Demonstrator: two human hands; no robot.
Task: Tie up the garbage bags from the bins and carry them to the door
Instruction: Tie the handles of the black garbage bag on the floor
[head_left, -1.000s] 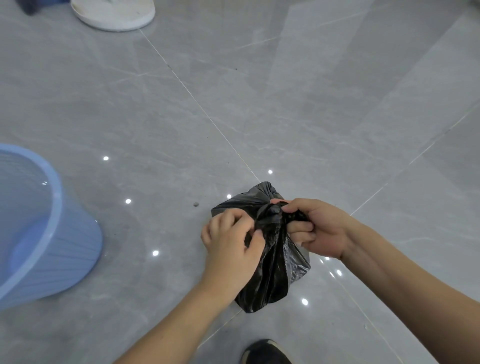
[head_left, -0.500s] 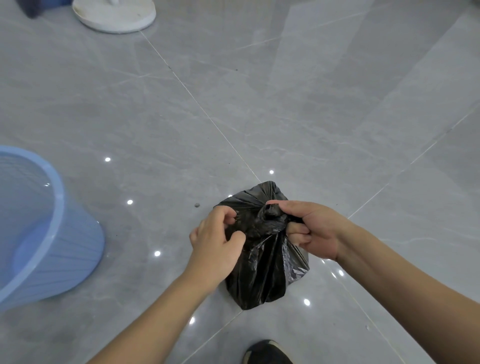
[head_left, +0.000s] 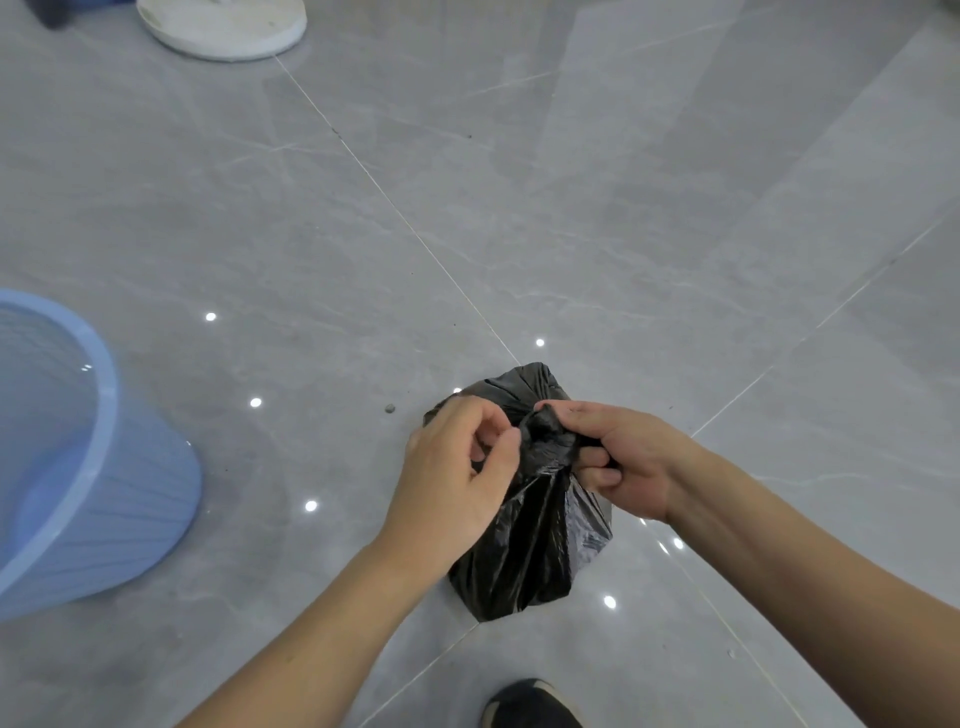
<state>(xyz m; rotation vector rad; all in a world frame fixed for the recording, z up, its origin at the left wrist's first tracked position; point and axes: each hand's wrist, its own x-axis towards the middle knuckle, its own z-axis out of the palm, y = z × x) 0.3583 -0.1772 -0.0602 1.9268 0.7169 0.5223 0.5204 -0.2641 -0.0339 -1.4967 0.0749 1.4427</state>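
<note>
**A:** So the grey tiled floor (head_left: 623, 208) took up basically the whole frame, glossy, ceiling lights reflecting off it. The empty blue bin (head_left: 78, 467) sat at the left edge. The black garbage bag (head_left: 535, 551) was lower centre, held up off the floor between both hands, with a dark shoe (head_left: 530, 706) right under it at the bottom edge.

**B:** What were the hands up to?

**A:** The right hand (head_left: 618, 462) had its fingers curled tight, pinching the bunched neck at the knot (head_left: 545, 421). The left hand (head_left: 447, 483) was on the other side of the neck, fingers bent in with the thumb pinching a bit of plastic, though I couldn't see how much it really had.

**B:** So what could've gone wrong?

**A:** My guess is a half-cinched knot. If either pinch slipped on that slick film, the neck could have sprung open. Pulling too hard might have torn the thin plastic. And the bag dropping onto that shoe wasn't out of the question either.
</note>
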